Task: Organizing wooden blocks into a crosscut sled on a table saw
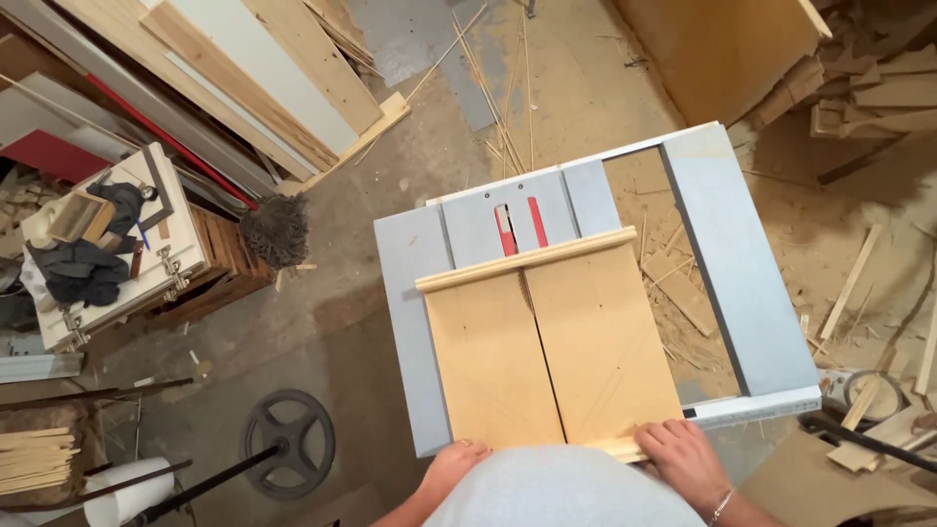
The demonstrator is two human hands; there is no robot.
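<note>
Both hands rest on the near edge of the wooden sled point(551, 346) at lower centre — left hand point(451, 466) lying flat, fingers loosely spread, right hand point(683, 459) curled over the rear rail. Pressing evenly on both sides should keep the sled square. Smooth pale plywood rides the grey metal saw table point(415, 322); sawdust point(830, 210) coats the floor.
</note>
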